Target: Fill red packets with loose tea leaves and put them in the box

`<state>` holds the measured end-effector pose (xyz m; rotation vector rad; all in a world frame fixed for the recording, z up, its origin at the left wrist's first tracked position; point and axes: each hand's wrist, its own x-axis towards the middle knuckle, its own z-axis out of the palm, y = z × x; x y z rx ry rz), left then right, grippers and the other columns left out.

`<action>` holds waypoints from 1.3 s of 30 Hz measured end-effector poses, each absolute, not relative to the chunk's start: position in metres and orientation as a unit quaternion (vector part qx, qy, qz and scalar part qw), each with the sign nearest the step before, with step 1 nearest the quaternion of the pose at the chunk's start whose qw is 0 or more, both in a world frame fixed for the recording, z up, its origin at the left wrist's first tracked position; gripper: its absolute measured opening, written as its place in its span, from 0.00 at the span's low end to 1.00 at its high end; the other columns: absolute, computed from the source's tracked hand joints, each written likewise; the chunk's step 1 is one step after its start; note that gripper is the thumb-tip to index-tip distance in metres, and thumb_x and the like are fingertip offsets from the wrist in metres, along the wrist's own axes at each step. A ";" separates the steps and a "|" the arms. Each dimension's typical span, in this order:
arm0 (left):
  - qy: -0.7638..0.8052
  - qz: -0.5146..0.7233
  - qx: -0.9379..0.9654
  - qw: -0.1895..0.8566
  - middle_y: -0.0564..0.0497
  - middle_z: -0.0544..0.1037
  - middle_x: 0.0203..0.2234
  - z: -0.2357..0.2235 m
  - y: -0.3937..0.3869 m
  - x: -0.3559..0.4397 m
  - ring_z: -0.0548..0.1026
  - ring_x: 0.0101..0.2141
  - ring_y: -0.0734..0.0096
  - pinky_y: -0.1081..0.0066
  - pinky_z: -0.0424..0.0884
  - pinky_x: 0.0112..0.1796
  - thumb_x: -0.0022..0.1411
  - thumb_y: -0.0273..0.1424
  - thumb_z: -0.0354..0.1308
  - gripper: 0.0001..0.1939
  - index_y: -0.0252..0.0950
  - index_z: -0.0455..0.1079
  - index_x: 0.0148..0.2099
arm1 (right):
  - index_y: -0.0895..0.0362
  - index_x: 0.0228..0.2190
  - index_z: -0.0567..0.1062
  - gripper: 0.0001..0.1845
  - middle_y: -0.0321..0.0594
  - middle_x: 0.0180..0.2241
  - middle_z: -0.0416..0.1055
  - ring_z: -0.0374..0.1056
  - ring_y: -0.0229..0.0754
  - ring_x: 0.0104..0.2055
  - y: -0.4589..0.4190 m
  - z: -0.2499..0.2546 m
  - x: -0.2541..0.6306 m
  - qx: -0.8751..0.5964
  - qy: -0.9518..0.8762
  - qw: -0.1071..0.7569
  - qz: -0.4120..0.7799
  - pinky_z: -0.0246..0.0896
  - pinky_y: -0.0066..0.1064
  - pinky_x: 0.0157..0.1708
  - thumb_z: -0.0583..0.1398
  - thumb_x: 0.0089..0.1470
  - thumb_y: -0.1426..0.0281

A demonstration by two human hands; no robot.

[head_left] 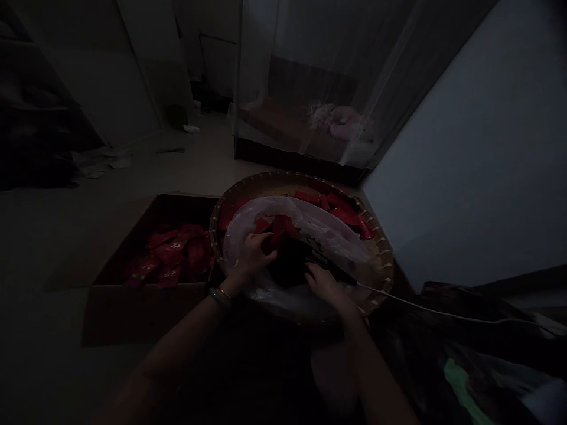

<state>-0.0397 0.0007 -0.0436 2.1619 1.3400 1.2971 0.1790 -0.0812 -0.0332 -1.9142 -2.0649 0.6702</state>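
hands (257, 257), red packet (282, 228) — basket rim (283, 175) around; floor (204, 162) beyond

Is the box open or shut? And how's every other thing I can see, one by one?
Cardboard box: open, red packets inside.
Woven tray: holding plastic and red packets.
Clear plastic: crumpled, spread in the tray.
Left hand: fingers curled, seemingly holding a red packet.
Right hand: fingers bent by a dark corded thing; too dim to tell its grip.
White cord: stretched out rightward.
Sheer curtain: hanging down.
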 end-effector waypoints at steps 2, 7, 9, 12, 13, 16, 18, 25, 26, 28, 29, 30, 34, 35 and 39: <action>0.470 0.458 0.738 0.158 0.47 0.77 0.38 -0.041 0.000 -0.041 0.73 0.40 0.61 0.62 0.71 0.42 0.47 0.28 0.65 0.23 0.36 0.70 0.48 | 0.64 0.56 0.63 0.29 0.57 0.57 0.61 0.58 0.49 0.59 -0.074 -0.034 0.177 -0.652 -0.723 0.104 0.203 0.51 0.41 0.57 0.55 0.52 0.73; 0.483 0.475 0.717 0.167 0.47 0.77 0.41 -0.038 0.000 -0.045 0.74 0.42 0.62 0.63 0.71 0.43 0.50 0.30 0.63 0.23 0.37 0.68 0.50 | 0.65 0.60 0.55 0.45 0.58 0.55 0.61 0.58 0.55 0.57 -0.060 -0.029 0.154 -0.639 -0.743 -0.015 0.197 0.53 0.41 0.54 0.64 0.42 0.74; 0.481 0.478 0.717 0.163 0.47 0.77 0.41 -0.037 -0.001 -0.045 0.75 0.41 0.62 0.64 0.71 0.43 0.50 0.30 0.63 0.23 0.37 0.69 0.50 | 0.63 0.59 0.59 0.41 0.55 0.52 0.64 0.63 0.51 0.53 -0.057 -0.029 0.139 -0.639 -0.741 -0.037 0.205 0.57 0.36 0.50 0.62 0.42 0.78; 0.484 0.475 0.718 0.157 0.47 0.77 0.41 -0.037 -0.001 -0.045 0.75 0.41 0.62 0.63 0.72 0.42 0.50 0.30 0.64 0.23 0.37 0.69 0.50 | 0.59 0.54 0.65 0.30 0.50 0.48 0.66 0.68 0.44 0.46 -0.053 -0.028 0.118 -0.635 -0.747 -0.014 0.196 0.58 0.31 0.46 0.55 0.48 0.82; 0.485 0.475 0.718 0.155 0.47 0.77 0.40 -0.037 -0.001 -0.044 0.75 0.40 0.62 0.63 0.72 0.42 0.50 0.30 0.64 0.22 0.36 0.69 0.50 | 0.58 0.53 0.67 0.28 0.49 0.47 0.66 0.68 0.43 0.45 -0.050 -0.028 0.112 -0.628 -0.755 -0.004 0.187 0.59 0.31 0.45 0.53 0.50 0.81; 0.486 0.476 0.717 0.155 0.47 0.77 0.41 -0.035 -0.001 -0.044 0.75 0.41 0.62 0.63 0.71 0.43 0.50 0.30 0.63 0.22 0.36 0.69 0.50 | 0.59 0.53 0.67 0.25 0.51 0.49 0.65 0.62 0.48 0.50 -0.038 -0.026 0.102 -0.585 -0.798 0.001 0.143 0.58 0.36 0.48 0.54 0.52 0.76; 0.484 0.474 0.718 0.160 0.47 0.77 0.42 -0.033 -0.003 -0.044 0.74 0.42 0.62 0.62 0.71 0.43 0.51 0.30 0.63 0.22 0.36 0.69 0.50 | 0.59 0.55 0.64 0.30 0.53 0.54 0.61 0.56 0.54 0.55 -0.030 -0.024 0.098 -0.532 -0.837 -0.028 0.123 0.57 0.40 0.50 0.59 0.48 0.72; 0.486 0.476 0.715 0.158 0.47 0.77 0.42 -0.029 -0.006 -0.045 0.74 0.43 0.62 0.62 0.71 0.45 0.50 0.29 0.63 0.22 0.38 0.69 0.50 | 0.59 0.54 0.66 0.36 0.53 0.50 0.67 0.62 0.53 0.49 -0.019 -0.023 0.098 -0.447 -0.879 -0.079 0.144 0.60 0.40 0.46 0.64 0.40 0.72; 0.484 0.478 0.715 0.160 0.47 0.77 0.41 -0.029 -0.006 -0.044 0.74 0.42 0.62 0.62 0.71 0.45 0.50 0.29 0.63 0.22 0.37 0.69 0.50 | 0.58 0.52 0.67 0.33 0.51 0.49 0.67 0.63 0.52 0.48 -0.021 -0.022 0.101 -0.446 -0.881 -0.063 0.144 0.59 0.39 0.46 0.63 0.41 0.74; 0.479 0.481 0.716 0.163 0.47 0.77 0.41 -0.032 -0.005 -0.044 0.74 0.42 0.62 0.62 0.71 0.44 0.50 0.29 0.63 0.22 0.37 0.69 0.50 | 0.57 0.49 0.71 0.27 0.48 0.49 0.68 0.63 0.49 0.48 -0.026 -0.020 0.111 -0.452 -0.879 -0.037 0.149 0.58 0.36 0.46 0.61 0.43 0.76; 0.476 0.483 0.716 0.163 0.46 0.77 0.41 -0.033 -0.004 -0.044 0.74 0.42 0.62 0.62 0.71 0.44 0.50 0.29 0.63 0.22 0.37 0.69 0.49 | 0.57 0.47 0.73 0.24 0.48 0.48 0.68 0.63 0.48 0.48 -0.028 -0.018 0.117 -0.461 -0.874 -0.031 0.149 0.58 0.35 0.46 0.60 0.44 0.77; 0.473 0.484 0.718 0.163 0.46 0.77 0.41 -0.034 -0.003 -0.044 0.74 0.42 0.62 0.62 0.71 0.43 0.50 0.29 0.63 0.21 0.36 0.69 0.49 | 0.58 0.45 0.74 0.23 0.48 0.48 0.68 0.62 0.48 0.48 -0.030 -0.016 0.122 -0.474 -0.868 -0.027 0.147 0.58 0.35 0.46 0.61 0.44 0.76; 0.467 0.481 0.723 0.168 0.46 0.77 0.41 -0.038 -0.001 -0.043 0.74 0.42 0.62 0.62 0.71 0.44 0.50 0.29 0.63 0.22 0.36 0.69 0.49 | 0.58 0.53 0.68 0.35 0.49 0.49 0.66 0.60 0.50 0.48 -0.039 -0.013 0.134 -0.497 -0.857 -0.037 0.133 0.58 0.37 0.46 0.65 0.40 0.70; 0.467 0.480 0.724 0.169 0.46 0.77 0.42 -0.039 0.000 -0.043 0.74 0.42 0.62 0.62 0.71 0.44 0.50 0.29 0.63 0.22 0.36 0.69 0.49 | 0.57 0.55 0.66 0.38 0.49 0.51 0.65 0.60 0.51 0.48 -0.040 -0.014 0.134 -0.493 -0.859 -0.041 0.132 0.58 0.38 0.47 0.66 0.39 0.68; 0.466 0.478 0.725 0.170 0.46 0.77 0.42 -0.042 0.001 -0.043 0.74 0.42 0.61 0.62 0.71 0.44 0.50 0.28 0.63 0.22 0.36 0.69 0.49 | 0.51 0.52 0.70 0.31 0.45 0.50 0.66 0.59 0.51 0.49 -0.040 -0.020 0.127 -0.479 -0.864 -0.053 0.146 0.57 0.38 0.47 0.65 0.42 0.69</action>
